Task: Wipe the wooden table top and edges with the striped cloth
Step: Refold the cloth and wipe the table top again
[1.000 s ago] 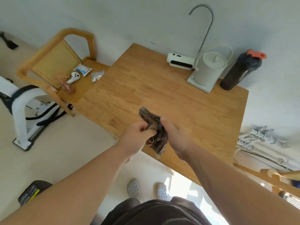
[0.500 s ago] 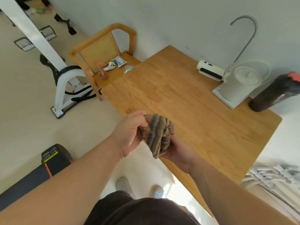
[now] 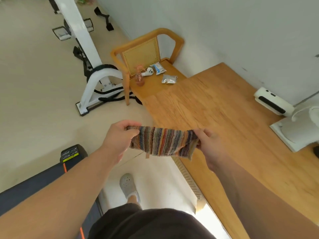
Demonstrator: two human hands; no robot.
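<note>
The cloth (image 3: 162,144), bunched into a tight wad between the hands half a second ago, is now drawn out into a flat striped band. One end is pinched by the left hand (image 3: 119,137), with fingers curled over the top edge. The other end is gripped by the right hand (image 3: 209,145), thumb on top. The band is held taut in the air, in front of the near left corner of the table (image 3: 224,118). No contact with the wood can be made out.

The view is also swung to the left compared with a second ago, so the table is now seen on the right and the chair (image 3: 146,49) nearer the middle.

From this it is judged that the cloth is being opened or refolded into a pad for wiping, and that wiping itself is not yet begun. The top and the edges are therefore taken as still to be done. A white device (image 3: 272,102) and a kettle base (image 3: 293,135) are seen at the far side by the wall. These will probably have to be wiped around or shifted.
</note>
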